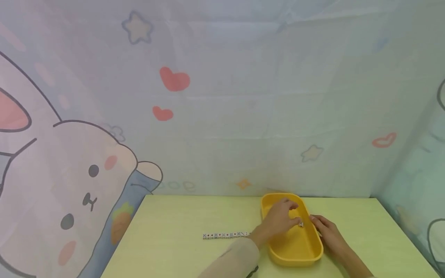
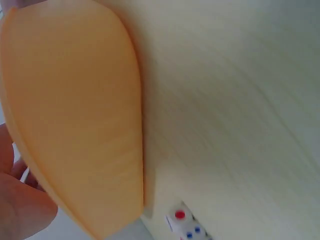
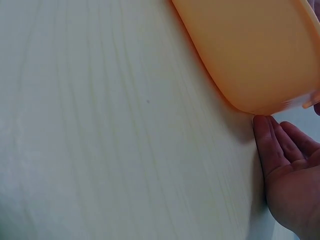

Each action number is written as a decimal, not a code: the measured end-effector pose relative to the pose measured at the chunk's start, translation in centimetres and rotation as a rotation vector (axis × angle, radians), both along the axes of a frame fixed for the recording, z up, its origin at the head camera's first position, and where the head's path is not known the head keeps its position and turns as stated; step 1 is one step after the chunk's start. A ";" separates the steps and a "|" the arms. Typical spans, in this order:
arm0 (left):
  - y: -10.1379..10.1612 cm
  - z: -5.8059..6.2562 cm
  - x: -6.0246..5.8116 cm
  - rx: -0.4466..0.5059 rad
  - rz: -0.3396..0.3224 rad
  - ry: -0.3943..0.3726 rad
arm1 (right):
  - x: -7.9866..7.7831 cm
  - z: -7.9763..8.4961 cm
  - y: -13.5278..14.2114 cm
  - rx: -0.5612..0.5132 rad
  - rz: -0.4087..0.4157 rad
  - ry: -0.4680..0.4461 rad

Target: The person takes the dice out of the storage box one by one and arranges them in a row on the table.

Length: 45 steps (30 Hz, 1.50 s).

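A yellow plastic tray [image 1: 295,251] stands on the table, its long sides running away from me. My left hand [image 1: 279,220] reaches over its left rim, with a gap between the thumb and the bent forefinger. Beside the thumb tip, inside the tray, is a small white die [image 1: 301,224]. At the tray's right side, my right hand [image 1: 328,233] touches the wall near the rim. The right wrist view shows its fingers [image 3: 272,147] fairly straight, tips against the lower edge of the tray.
Left of the tray lies a straight row of white dice [image 1: 226,235] with red and blue pips; its right end runs behind my left forearm. The pale wooden table [image 1: 167,216] meets a printed cloth backdrop [image 1: 222,154] at the back.
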State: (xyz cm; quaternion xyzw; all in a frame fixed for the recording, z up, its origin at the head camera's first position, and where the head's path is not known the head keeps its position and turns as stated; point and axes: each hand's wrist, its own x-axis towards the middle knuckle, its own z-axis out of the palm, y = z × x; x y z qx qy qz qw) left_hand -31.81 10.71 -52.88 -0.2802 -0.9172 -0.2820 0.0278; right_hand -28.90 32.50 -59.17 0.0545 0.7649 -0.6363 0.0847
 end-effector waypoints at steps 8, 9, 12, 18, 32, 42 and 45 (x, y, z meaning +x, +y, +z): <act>2.6 -1.5 -0.1 -0.027 0.112 -0.123 | 0.3 -0.2 0.2 -0.003 0.005 0.025; 2.8 -1.7 0.0 -0.031 0.114 -0.134 | 0.4 -0.2 0.1 -0.008 0.009 0.028; 3.0 -2.3 0.2 -0.043 0.107 -0.158 | 0.7 -0.3 0.0 -0.007 0.004 0.028; 3.0 -3.8 0.6 -0.013 0.105 -0.181 | 1.2 -0.4 -0.4 0.005 -0.009 0.023; 3.7 -3.7 0.6 -0.134 0.113 -0.127 | 1.2 -0.1 -0.3 0.005 -0.008 0.023; 4.0 -4.1 0.0 -0.107 0.098 -0.129 | 1.1 -0.2 -0.4 0.006 -0.028 0.027; 4.0 -4.0 0.0 -0.112 0.101 -0.137 | 0.9 -0.4 -0.4 0.013 -0.034 0.029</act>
